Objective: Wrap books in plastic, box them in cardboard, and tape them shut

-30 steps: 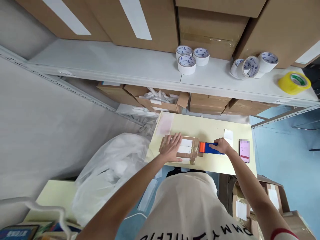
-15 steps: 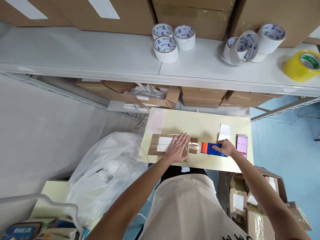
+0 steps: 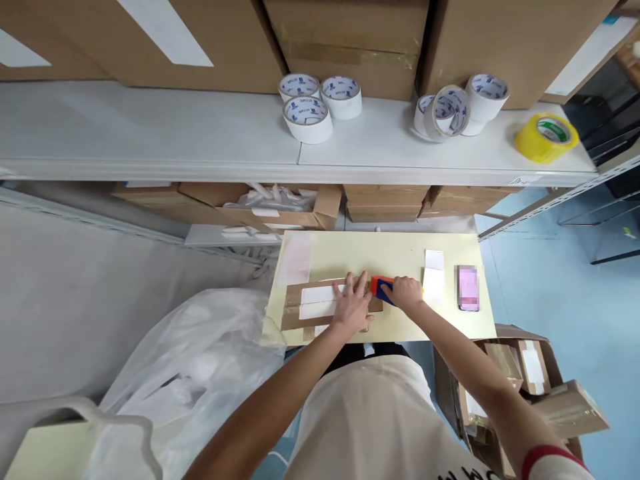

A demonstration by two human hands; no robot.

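Observation:
A flat brown cardboard piece (image 3: 294, 308) with a white label (image 3: 316, 302) lies on the pale yellow table (image 3: 350, 253). My left hand (image 3: 351, 307) rests on its right part with the fingers spread. Gripped in my right hand (image 3: 404, 292) is a blue and orange tape dispenser (image 3: 383, 287), its orange end at the right end of the cardboard, close to my left fingertips. My right hand covers most of the dispenser, and whether tape is stuck to the cardboard there is hard to see.
White slips (image 3: 433, 277) and a phone (image 3: 469, 288) lie on the table's right side. Above is a shelf (image 3: 210, 133) with several tape rolls (image 3: 307, 120) and a yellow roll (image 3: 546, 138). A carton of small boxes (image 3: 547, 347) stands right, a translucent plastic bag (image 3: 200, 360) left.
My right hand has moved left with the tape dispenser, up to the cardboard's right end. The left hand stays on the cardboard, its fingers now more spread. The whole view has shifted.

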